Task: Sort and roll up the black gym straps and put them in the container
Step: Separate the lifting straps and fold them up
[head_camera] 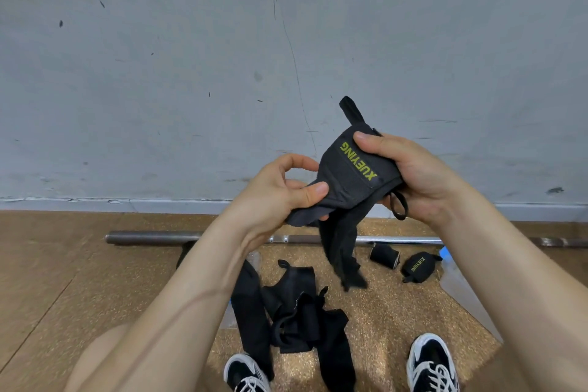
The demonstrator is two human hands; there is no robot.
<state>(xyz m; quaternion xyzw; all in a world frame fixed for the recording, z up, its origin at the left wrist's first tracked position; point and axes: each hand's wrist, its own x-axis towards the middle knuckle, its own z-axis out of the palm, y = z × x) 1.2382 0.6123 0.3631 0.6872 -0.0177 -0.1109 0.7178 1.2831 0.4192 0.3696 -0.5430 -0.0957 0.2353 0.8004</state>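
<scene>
Above the steel bar (152, 237) as the camera sees it, both hands hold one black strap (346, 181) up before the grey wall (191, 73). The right hand (413, 175) has a closed grip on the strap's folded upper part: the thumb presses on the face just beside the yellow-green lettering XUEYING and the fingers curl behind. A thin loop (400, 205) hangs out under that palm. The left hand (280, 191) pinches the strap's lower left corner between thumb and curled fingers. The strap's free tail (342, 258) dangles down across the bar.

On the person's side of the bar, just right of the tail, two rolled straps (384, 255) lie on the cork-coloured mat (397, 312), near each other and close to the bar; the right one shows the same lettering. Further from the bar, a loose pile of straps (296, 312) sprawls unrolled on the mat, reaching down between two black-and-white shoes (432, 363). Right of the rolls, a clear plastic thing (461, 283) with a blue part is partly hidden by the right forearm; whether it is the container I cannot tell.
</scene>
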